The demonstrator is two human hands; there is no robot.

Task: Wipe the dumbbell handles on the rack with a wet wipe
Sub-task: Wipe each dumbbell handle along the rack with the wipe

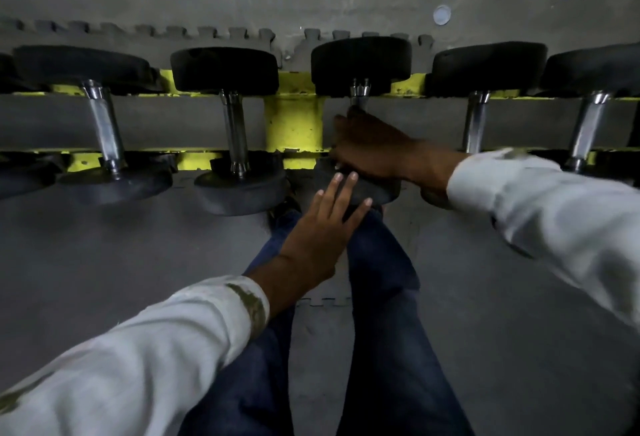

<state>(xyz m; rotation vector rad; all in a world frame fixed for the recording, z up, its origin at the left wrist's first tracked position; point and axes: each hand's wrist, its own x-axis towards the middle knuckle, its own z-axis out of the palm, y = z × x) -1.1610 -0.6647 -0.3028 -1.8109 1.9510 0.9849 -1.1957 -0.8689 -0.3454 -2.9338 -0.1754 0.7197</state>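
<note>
Right hand [370, 148]: fingers curled tight around the chrome handle [359, 92] of the black rubber-headed dumbbell [360, 61] at mid-row on the yellow steel rack [292, 123]. Only the handle's far end shows (anything under my palm is hidden). Left hand [322, 227]: fingers [337, 186] straight, slightly apart, tips resting on that dumbbell's near head. Neighbouring dumbbells [225, 68] lie either side.
</note>
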